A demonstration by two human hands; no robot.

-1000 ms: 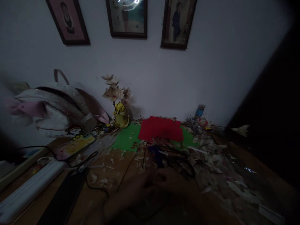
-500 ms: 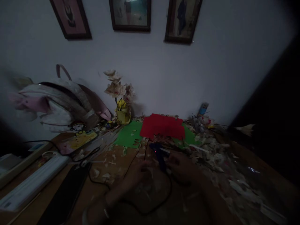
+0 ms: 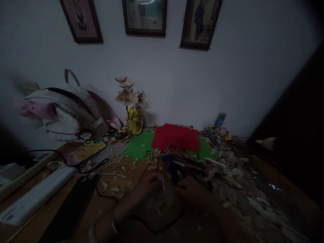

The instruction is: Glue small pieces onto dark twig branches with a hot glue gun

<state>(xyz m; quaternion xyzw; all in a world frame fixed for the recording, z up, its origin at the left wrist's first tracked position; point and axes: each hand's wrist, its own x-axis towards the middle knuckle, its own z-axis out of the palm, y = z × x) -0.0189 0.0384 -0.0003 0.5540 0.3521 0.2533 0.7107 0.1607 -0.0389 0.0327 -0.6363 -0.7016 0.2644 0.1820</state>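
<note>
My left hand [image 3: 149, 184] is closed, its fingertips pinched together around a small pinkish-white piece [image 3: 159, 176] that looks like a petal. Dark thin stems [image 3: 157, 163] lie just beyond those fingers. To the right, my right hand [image 3: 191, 189] has its fingers bent and pressed together, close to the lower end of a dark blue glue gun [image 3: 172, 169]. What the right fingers hold, if anything, is lost in the dark. The glue gun lies on the table with a small red light glowing. A black cord [image 3: 149, 228] loops below both hands.
Red sheets [image 3: 177, 136] lie over green sheets [image 3: 139, 145] at the back. Pale scraps [image 3: 227, 172] heap up at right. At left are a black phone-like slab [image 3: 69, 209], a long white box [image 3: 37, 194], a power strip [image 3: 27, 172] and a backpack [image 3: 68, 111]. A yellow flower pot [image 3: 134, 125] stands behind.
My right hand has moved down and left, from beside the glue gun toward my left hand. The glue gun stays in place. My left hand keeps its pinch, and the view has shifted slightly.
</note>
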